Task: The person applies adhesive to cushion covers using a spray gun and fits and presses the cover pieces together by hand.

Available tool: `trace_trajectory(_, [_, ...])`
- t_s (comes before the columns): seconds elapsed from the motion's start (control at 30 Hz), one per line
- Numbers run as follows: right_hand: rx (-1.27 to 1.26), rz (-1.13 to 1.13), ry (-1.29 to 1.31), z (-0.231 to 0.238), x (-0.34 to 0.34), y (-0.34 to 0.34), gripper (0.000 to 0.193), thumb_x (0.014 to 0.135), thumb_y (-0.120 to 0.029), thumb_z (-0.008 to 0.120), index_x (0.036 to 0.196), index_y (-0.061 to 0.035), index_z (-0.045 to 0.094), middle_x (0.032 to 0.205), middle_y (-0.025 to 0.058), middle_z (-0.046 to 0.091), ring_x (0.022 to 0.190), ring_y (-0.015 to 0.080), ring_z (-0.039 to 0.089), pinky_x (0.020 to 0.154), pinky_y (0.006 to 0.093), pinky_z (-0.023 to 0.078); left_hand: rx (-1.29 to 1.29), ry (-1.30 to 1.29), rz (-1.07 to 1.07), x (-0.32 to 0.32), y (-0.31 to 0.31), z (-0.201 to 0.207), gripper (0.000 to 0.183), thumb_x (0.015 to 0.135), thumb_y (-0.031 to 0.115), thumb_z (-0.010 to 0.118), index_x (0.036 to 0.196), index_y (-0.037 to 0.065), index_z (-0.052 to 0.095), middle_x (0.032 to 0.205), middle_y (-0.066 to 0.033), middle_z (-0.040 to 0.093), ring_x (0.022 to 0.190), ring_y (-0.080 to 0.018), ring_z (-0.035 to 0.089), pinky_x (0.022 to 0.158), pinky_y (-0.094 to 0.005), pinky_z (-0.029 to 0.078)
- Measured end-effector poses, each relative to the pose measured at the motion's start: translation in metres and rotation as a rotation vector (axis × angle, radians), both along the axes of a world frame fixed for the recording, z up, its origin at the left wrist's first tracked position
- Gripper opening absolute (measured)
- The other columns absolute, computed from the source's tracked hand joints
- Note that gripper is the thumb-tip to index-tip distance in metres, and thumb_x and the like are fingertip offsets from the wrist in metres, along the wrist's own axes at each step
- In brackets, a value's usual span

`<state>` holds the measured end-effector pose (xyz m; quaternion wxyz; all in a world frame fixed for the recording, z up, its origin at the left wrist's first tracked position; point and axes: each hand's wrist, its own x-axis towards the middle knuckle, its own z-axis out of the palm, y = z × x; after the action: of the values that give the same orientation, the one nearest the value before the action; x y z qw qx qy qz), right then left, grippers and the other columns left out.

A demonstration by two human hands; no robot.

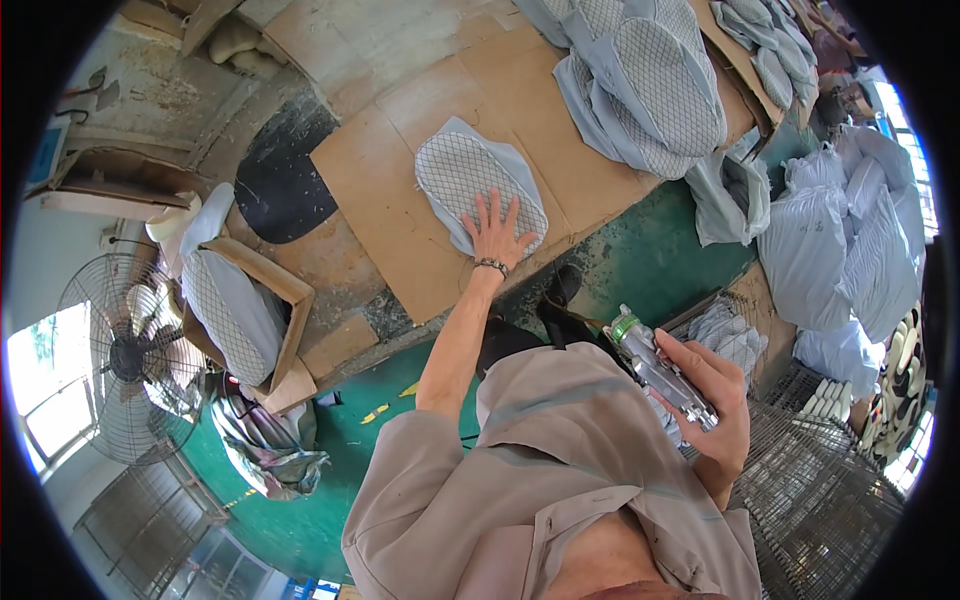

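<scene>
Left hand: the person's left hand (492,235), a dark bracelet (492,266) at the wrist, presses palm down with fingers spread; its grip is apart, clamped on nothing.
Quilted piece: the grey fabric piece (450,175) with a diamond-stitched oval panel lies flat under those fingers, on a cardboard sheet (380,240) spread across the desk (310,255).
Right hand: the right hand (718,385) is raised by the person's side, its grip closed around a silvery metal hand tool (655,368) with a green ring at one end, well apart from the fabric.
Far side of the desk: to the person's right, I see a heap of similar quilted pieces (640,85); to the left, a black oval mat (288,170) lies near the cardboard.
Around the room: a wire-caged fan (125,357) stands at left, full pale plastic bags (835,240) at right, above a green floor (350,450).
</scene>
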<state>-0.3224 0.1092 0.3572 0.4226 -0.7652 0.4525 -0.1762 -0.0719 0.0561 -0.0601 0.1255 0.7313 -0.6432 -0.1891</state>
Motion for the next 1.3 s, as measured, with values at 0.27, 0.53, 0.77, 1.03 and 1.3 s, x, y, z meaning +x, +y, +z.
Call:
trace_trajectory(0.27, [-0.011,0.005,-0.025,0.013,0.016,-0.002,0.063,0.067,0.001,0.074,0.128,0.005,0.063,0.088,0.0175,0.065,0.076,0.027,0.064,0.071,0.0293,0.049,-0.006,0.034,-0.037,0.007,0.002,0.002,0.081,0.085,0.061,0.065,0.153,0.023,0.042,0.168,-0.0144,0.01,0.153,-0.0444,0.0,0.115,-0.0719,0.002])
trace_trajectory(0.53, [-0.075,-0.014,0.032,0.02,0.029,-0.006,0.064,0.065,0.002,0.073,0.128,0.0049,0.064,0.087,0.0172,0.065,0.073,0.0262,0.063,0.069,0.0293,0.048,-0.3,0.249,0.238,0.048,-0.029,-0.001,0.059,0.088,0.038,0.07,0.136,0.008,0.055,0.151,-0.0186,0.045,0.139,-0.0418,0.039,0.112,-0.0571,0.033])
trace_trajectory(0.77, [0.001,-0.055,0.053,0.009,0.027,0.003,0.062,0.067,0.001,0.074,0.128,0.0043,0.064,0.088,0.0178,0.066,0.075,0.027,0.065,0.07,0.0299,0.049,0.041,0.241,0.462,0.171,-0.138,0.037,0.038,0.081,0.024,0.077,0.112,0.006,0.066,0.11,-0.0122,0.069,0.105,-0.032,0.064,0.091,-0.0441,0.051])
trace_trajectory(1.03, [0.053,-0.129,0.119,0.001,0.012,0.01,0.068,0.063,0.003,0.067,0.131,0.0022,0.062,0.092,0.0173,0.067,0.079,0.0315,0.067,0.073,0.0315,0.052,0.037,0.586,-0.15,0.15,-0.15,0.079,0.036,0.086,0.03,0.075,0.109,0.006,0.065,0.101,-0.0131,0.072,0.097,-0.0308,0.068,0.087,-0.037,0.052])
trace_trajectory(1.3, [0.072,-0.123,0.121,-0.002,0.013,0.008,0.077,0.056,0.008,0.056,0.132,0.0014,0.061,0.093,0.0174,0.067,0.081,0.0344,0.067,0.075,0.0331,0.053,0.112,0.315,0.072,0.165,-0.177,0.017,0.042,0.085,0.032,0.075,0.118,0.008,0.064,0.108,-0.0136,0.072,0.103,-0.0316,0.068,0.092,-0.0399,0.052])
